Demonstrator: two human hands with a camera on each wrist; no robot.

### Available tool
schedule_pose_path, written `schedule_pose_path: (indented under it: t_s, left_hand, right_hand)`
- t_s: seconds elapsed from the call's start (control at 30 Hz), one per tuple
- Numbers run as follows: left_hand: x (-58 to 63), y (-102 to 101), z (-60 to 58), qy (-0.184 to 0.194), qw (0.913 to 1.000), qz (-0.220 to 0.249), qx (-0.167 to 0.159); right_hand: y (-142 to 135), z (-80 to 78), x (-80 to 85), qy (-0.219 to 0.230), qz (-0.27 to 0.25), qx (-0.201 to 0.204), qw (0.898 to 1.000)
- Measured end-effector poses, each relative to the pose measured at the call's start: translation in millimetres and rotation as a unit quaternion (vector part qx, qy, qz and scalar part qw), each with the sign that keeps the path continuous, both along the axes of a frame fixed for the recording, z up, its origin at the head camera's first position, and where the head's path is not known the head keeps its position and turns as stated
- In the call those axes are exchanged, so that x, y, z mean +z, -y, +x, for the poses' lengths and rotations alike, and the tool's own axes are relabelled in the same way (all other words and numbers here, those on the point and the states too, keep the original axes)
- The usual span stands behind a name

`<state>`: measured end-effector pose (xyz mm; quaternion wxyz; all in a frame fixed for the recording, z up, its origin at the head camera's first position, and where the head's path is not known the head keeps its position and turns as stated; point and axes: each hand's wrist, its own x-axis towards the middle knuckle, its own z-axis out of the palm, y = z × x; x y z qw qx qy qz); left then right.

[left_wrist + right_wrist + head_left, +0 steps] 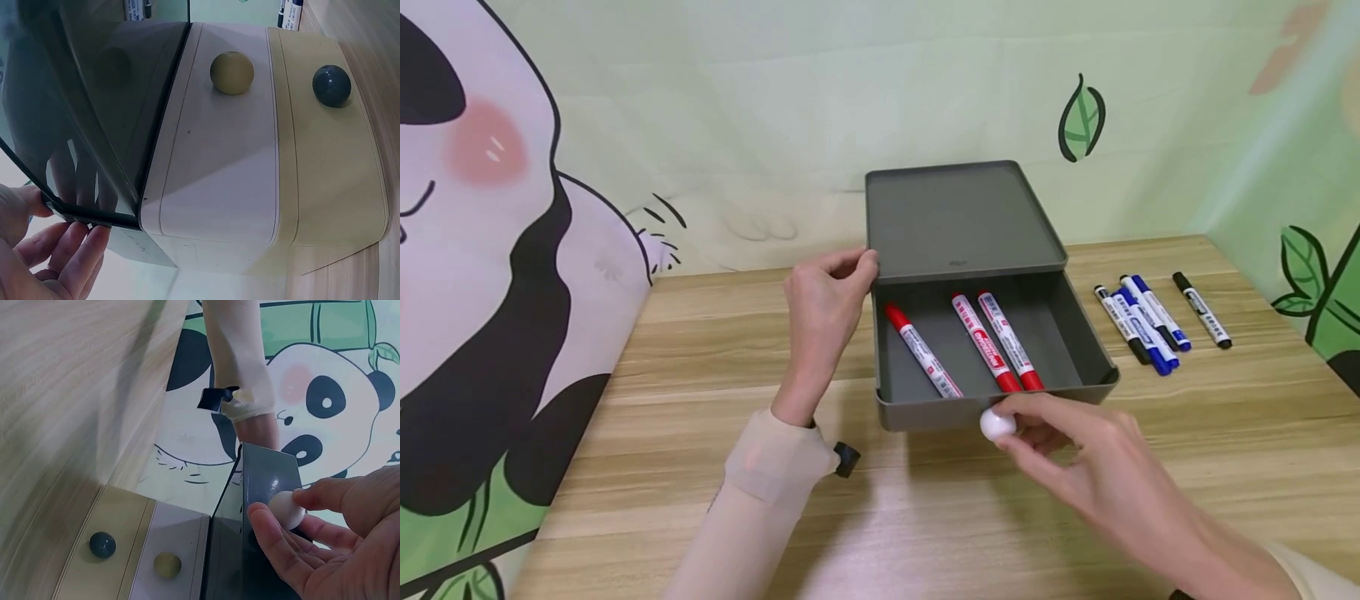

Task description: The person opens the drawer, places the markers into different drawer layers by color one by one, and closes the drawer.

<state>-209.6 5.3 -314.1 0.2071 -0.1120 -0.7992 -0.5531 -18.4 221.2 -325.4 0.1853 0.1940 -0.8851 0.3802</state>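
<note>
A grey drawer (pixel 925 415) stands pulled out from beneath the flat grey top of a cabinet (pixel 962 217). Three red markers (pixel 987 343) lie in it. At the drawer's front, my right hand (pixel 1097 467) pinches the round white knob (pixel 997 424) between thumb and fingers, also seen in the right wrist view. My left hand (pixel 823 308) grips the cabinet's left edge near the front corner; in the left wrist view its thumb and fingers (pixel 90 256) lie about that dark corner. Below are a whitish drawer front (pixel 231 156) with a yellowish knob and a cream one (pixel 337 169) with a dark knob.
Right of the cabinet, several blue and black markers (pixel 1138 321) lie bunched on the wooden table (pixel 715 350). One black marker (pixel 1201 308) lies apart, farther right. A backdrop with a panda and leaves (pixel 737 125) stands behind and at the sides.
</note>
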Motion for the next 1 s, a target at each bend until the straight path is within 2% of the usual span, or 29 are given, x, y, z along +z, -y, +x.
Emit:
schedule_pose_path:
  t_s: [0.17,0.4,0.53,1.0]
  left_hand:
    - [2.2,1.6,0.5,0.021,0.9998,-0.003,-0.008]
    - [9.4,4.3,2.0,0.079,0.9966,0.004,-0.022]
    - [11.8,4.4,2.5,0.098,0.9946,0.006,-0.032]
    - [11.9,3.2,1.6,0.100,0.9942,0.016,-0.037]
  right_hand:
    - [-1.0,-8.5,1.7,0.009,0.001,-0.009,1.000]
    - [-1.8,-21.4,5.9,0.045,-0.001,-0.017,0.999]
    - [-2.6,-28.1,8.2,0.056,-0.002,-0.017,0.998]
    - [-6.9,-57.7,10.6,0.041,-0.004,-0.010,0.999]
